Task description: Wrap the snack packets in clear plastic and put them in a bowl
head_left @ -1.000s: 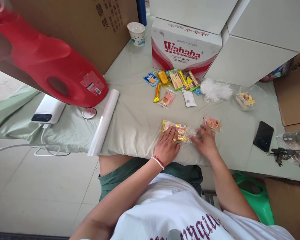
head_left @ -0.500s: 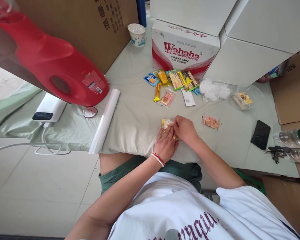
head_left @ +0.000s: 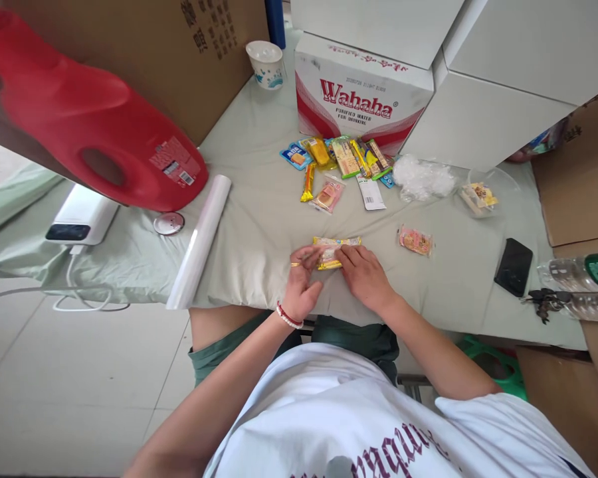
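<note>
A yellow-edged snack packet (head_left: 336, 243) lies flat on the cloth near the table's front edge, its long side running left to right. My left hand (head_left: 302, 284) is at the packet's left end, fingers stretched out over it and thumb apart. From the other side, my right hand (head_left: 367, 277) rests its fingers flat on the packet's right part. The fingers cover some of its front half. To the right of my right hand lies a pink-wrapped biscuit (head_left: 415, 240), touched by neither hand.
Farther back, several wrapped snacks (head_left: 346, 158) are heaped before a Wahaba carton (head_left: 361, 93). Crumpled clear plastic (head_left: 422, 178), a clear tub (head_left: 479, 198) and a phone (head_left: 513, 267) are on the right. A white roll (head_left: 199, 242), red jug (head_left: 144, 143) and power bank (head_left: 82, 216) occupy the left.
My hands have moved apart, the left to the left, uncovering more of the packet. It now lies spread out lengthwise. The camera view has shifted slightly.
</note>
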`<state>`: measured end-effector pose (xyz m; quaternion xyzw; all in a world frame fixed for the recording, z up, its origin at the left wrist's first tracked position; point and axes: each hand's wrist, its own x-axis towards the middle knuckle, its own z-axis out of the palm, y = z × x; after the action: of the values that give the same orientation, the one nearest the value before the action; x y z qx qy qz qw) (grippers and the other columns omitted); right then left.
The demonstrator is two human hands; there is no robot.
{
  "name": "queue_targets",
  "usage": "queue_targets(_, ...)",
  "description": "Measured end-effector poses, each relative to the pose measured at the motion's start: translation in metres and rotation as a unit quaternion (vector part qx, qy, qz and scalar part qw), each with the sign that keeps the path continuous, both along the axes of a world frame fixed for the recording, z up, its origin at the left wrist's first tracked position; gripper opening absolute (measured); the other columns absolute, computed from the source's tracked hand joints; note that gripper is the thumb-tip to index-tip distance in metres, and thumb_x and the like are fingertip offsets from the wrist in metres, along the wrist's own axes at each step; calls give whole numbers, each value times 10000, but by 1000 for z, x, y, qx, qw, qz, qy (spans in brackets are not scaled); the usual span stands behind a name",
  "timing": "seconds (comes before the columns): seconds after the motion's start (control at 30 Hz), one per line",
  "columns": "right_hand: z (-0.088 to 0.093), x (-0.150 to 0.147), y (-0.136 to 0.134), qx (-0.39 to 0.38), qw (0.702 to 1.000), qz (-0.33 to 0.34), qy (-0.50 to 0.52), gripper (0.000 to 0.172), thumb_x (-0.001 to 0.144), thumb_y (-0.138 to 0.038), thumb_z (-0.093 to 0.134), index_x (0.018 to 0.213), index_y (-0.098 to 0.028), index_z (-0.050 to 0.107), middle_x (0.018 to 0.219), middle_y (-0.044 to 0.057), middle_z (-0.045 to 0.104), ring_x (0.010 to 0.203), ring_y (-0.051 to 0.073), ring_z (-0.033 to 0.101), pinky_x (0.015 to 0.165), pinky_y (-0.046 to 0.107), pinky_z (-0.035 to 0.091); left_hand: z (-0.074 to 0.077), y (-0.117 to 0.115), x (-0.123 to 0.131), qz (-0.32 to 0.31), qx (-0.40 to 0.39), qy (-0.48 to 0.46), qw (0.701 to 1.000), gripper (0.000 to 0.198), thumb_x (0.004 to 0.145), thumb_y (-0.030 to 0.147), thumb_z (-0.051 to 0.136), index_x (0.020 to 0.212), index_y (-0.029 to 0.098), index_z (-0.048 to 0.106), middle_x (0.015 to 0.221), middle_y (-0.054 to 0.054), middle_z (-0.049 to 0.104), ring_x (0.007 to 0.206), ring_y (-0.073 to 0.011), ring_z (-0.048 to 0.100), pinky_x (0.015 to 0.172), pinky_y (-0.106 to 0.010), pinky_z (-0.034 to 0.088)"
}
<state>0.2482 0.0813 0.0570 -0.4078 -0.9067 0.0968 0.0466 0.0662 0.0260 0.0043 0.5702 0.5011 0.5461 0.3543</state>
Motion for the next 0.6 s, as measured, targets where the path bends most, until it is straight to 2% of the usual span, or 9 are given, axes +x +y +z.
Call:
queue_targets(0.13,7,-2,15,-28,998,-30,50,371,1066,-230,444,1371,-177,647,1397,164,638,1218,312,521,1032,468,427,11,-12,-13,108,-21,-29,994,507,843,289,590,1330,274,452,1488,-141,446,1461,-296,477,1086,-455,548)
queue_targets(0.23,21,7,21,-106,972,-85,193,338,1041,-319,510,1299,-165,664,1261,158,680,1127,292,572,998,451,468,22,-20,-15,105,-52,-66,991,516,860,372,652,1341,286,485,1507,-134,472,1477,-313,457,1088,-474,542)
queue_targets(0.3,26,13,18,-226,917,-93,316,381,1039,-436,507,1280,-176,647,1160,125,699,1037,253,625,928,404,522,29,-19,-10,53,-98,-142,984,574,888,424,668,1407,303,454,1521,-139,505,1441,-305,513,1060,-468,560)
queue_targets(0.4,23,17,6,-418,794,-89,432,555,962,-616,597,1352,-221,564,1104,84,715,965,222,678,846,364,573,36,-8,6,-9,-161,-242,957,619,886,486,724,1406,275,462,1384,-146,639,1258,-281,662,1007,-463,586)
queue_targets(0.47,15,18,-4,-474,742,-108,463,674,879,-663,694,1376,-246,512,1095,74,720,957,218,695,838,363,587,38,2,17,-15,-186,-266,946,625,834,483,803,1324,246,496,1223,-116,712,1144,-262,710,989,-459,590)
queue_targets(0.53,8,24,-10,-469,732,-131,477,655,864,-654,719,1339,-250,519,1090,70,720,960,215,698,844,365,590,40,10,26,-25,-201,-262,944,627,801,467,844,1271,234,500,1110,-82,731,1075,-243,725,982,-447,587)
queue_targets(0.6,8,44,-3,-410,761,-164,476,569,890,-614,705,1295,-242,559,1087,71,718,972,217,695,840,364,589,41,12,27,-38,-197,-227,953,615,827,473,816,1293,231,495,1082,-75,722,1049,-226,724,970,-422,586)
